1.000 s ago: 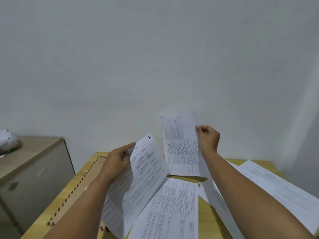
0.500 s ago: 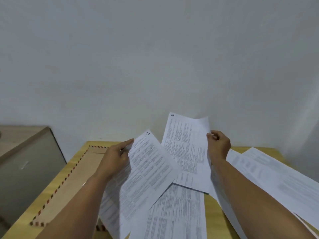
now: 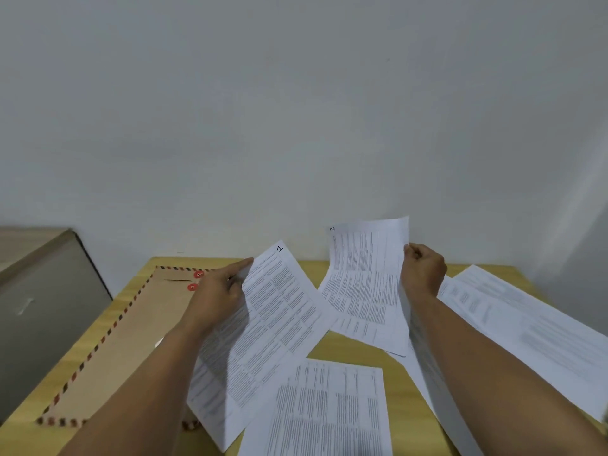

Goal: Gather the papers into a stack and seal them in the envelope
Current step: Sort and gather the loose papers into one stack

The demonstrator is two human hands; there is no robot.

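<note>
While the left hand (image 3: 218,292) grips sheet 1 (image 3: 279,311) and the right hand (image 3: 422,274) pinches sheet 2 (image 3: 365,284), both raised side by side, more papers (image 3: 332,413) lie near and right on the surface (image 3: 348,352); the envelope (image 3: 131,337) lies left, long axis near-to-far, nearer the left hand.

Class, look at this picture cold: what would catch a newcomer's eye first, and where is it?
Two raised printed sheets at centre: the left hand holds the sheet marked 1, the right hand the sheet marked 2. At left, a brown envelope with striped border lies on the wooden table.
</note>
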